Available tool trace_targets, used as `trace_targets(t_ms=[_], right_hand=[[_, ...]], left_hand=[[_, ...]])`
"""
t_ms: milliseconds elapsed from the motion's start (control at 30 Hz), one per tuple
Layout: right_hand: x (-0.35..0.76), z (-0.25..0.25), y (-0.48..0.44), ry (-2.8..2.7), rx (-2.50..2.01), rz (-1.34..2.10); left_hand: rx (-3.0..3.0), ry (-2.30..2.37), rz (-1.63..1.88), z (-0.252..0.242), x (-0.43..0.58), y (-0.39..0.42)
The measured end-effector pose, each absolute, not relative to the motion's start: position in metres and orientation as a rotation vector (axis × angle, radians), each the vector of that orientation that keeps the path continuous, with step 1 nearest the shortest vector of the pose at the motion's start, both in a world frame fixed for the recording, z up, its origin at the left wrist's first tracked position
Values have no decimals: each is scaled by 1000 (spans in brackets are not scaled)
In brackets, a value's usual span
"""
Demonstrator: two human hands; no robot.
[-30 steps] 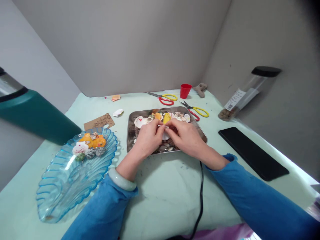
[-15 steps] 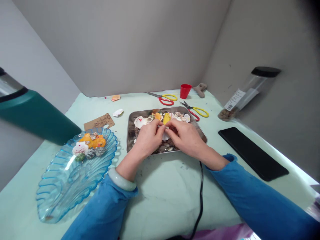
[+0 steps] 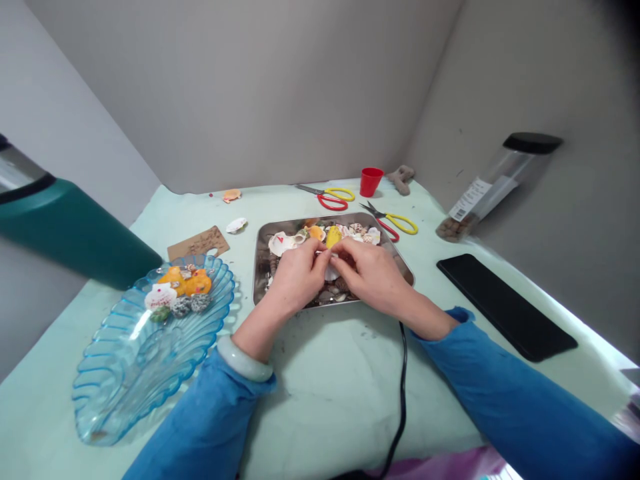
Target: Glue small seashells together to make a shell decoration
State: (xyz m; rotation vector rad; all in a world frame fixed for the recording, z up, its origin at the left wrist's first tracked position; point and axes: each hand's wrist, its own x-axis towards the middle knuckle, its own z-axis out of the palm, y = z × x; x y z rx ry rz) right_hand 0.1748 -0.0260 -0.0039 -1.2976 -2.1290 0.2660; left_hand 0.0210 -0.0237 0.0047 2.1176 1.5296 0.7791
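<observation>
My left hand (image 3: 303,268) and my right hand (image 3: 367,270) meet fingertip to fingertip over a metal tray (image 3: 260,288) full of seashells. Both are closed in a pinch. Whatever is between the fingertips is too small or hidden to name. Just beneath them shows part of a white shell (image 3: 331,272); whether the fingers touch it I cannot tell. Beyond the fingers in the tray lie a yellow shell (image 3: 333,236), an orange shell (image 3: 316,233) and a large white shell (image 3: 281,244) with a red mark.
To the left, a blue shell-shaped dish (image 3: 150,373) holds several shells, beside a teal bottle (image 3: 85,227). Two pairs of scissors (image 3: 334,198) and a red cup (image 3: 371,181) stand behind. At right are a clear jar (image 3: 493,193) and a black slab (image 3: 505,307). A black cable (image 3: 403,387) runs forward.
</observation>
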Motion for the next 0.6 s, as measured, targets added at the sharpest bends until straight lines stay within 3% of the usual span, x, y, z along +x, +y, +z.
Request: trace_targets(t_ms=[600], right_hand=[[175,-5,-26,-2151,-1277,234]], left_hand=[[2136,1536,772,6,22,-24]])
